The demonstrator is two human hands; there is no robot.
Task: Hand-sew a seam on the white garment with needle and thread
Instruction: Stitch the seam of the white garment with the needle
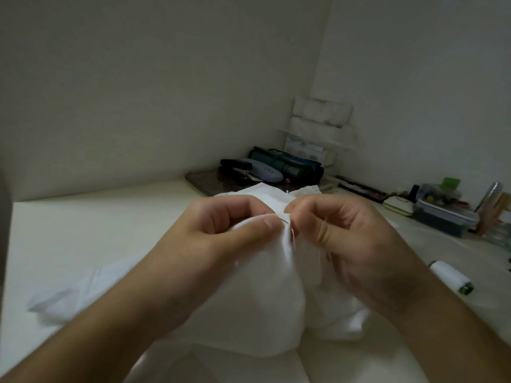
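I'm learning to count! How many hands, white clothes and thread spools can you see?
Hands: 2 (left hand, right hand)
White garment: 1
Thread spool: 1
Total: 4

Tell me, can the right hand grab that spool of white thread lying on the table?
Probably yes. The spool of white thread lies on bare table just right of the right hand, nothing between. But that hand is busy pinching the white garment, so it must let go first.
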